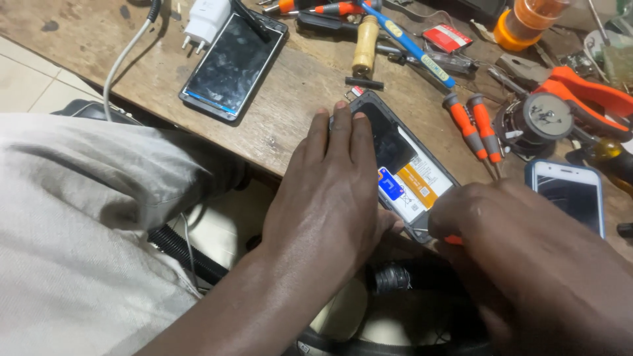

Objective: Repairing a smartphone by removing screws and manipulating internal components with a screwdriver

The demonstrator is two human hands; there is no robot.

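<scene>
An opened phone (412, 173) with its back off lies at the near edge of the wooden bench (290, 105), showing a white battery with blue and orange labels. My left hand (333, 188) lies flat over the phone's left side, fingers reaching its top corner. My right hand (498, 227) is closed at the phone's lower right corner, gripping an orange-handled tool (453, 240) of which only a small bit shows; its tip is hidden.
A dark tablet (231, 66) with a white charger plug (206, 21) lies at the back left. Two orange screwdrivers (476, 125), a wooden-handled tool (364, 45), a blue pen tool (412, 47), orange pliers (580, 92) and a white-framed phone (570, 192) crowd the right.
</scene>
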